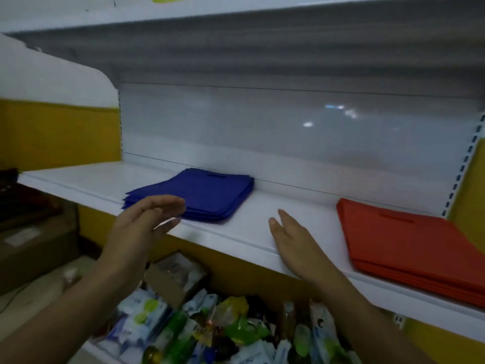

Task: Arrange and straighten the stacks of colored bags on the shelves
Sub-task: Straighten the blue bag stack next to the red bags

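Observation:
A flat stack of blue bags (pixel 207 193) lies on the white shelf (pixel 262 222), near its middle-left. A flat stack of orange bags (pixel 409 245) lies on the same shelf at the right, reaching the front edge. My left hand (pixel 141 222) hovers in front of the blue stack's near-left corner, fingers straight and together, holding nothing. My right hand (pixel 294 240) is over the shelf's front lip between the two stacks, fingers straight, palm down, holding nothing. The picture is motion-blurred.
A white upper shelf (pixel 236 19) overhangs above. Below the shelf sits a bin of mixed packets and bottles (pixel 210 329) and a cardboard box (pixel 173 277). Brown boxes (pixel 31 248) stand at the lower left. Yellow wall shows behind.

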The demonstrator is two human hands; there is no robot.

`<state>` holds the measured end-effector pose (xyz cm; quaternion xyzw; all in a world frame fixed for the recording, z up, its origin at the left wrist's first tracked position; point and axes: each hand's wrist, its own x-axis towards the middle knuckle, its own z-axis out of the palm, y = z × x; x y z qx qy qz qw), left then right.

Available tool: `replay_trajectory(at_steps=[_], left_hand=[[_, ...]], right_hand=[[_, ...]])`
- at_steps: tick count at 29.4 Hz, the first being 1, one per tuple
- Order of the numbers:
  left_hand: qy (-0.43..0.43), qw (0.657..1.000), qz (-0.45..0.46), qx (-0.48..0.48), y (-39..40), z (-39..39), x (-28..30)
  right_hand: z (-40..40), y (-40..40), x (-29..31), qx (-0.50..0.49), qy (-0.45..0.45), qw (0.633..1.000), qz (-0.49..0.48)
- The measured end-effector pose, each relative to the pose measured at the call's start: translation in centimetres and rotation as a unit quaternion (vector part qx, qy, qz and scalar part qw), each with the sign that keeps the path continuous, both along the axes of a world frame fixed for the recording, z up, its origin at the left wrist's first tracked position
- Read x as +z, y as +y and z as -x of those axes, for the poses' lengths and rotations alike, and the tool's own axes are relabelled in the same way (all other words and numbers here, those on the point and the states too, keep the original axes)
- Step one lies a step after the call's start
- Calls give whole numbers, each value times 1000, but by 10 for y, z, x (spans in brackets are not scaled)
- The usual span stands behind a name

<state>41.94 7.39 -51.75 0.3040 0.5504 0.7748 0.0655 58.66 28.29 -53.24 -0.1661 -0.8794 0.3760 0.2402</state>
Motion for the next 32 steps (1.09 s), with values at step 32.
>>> replay_trajectory(at_steps=[32], left_hand=[[-82, 938, 266, -206, 160, 348, 44]], right_hand=[[296, 98, 48, -168, 39, 926, 336]])
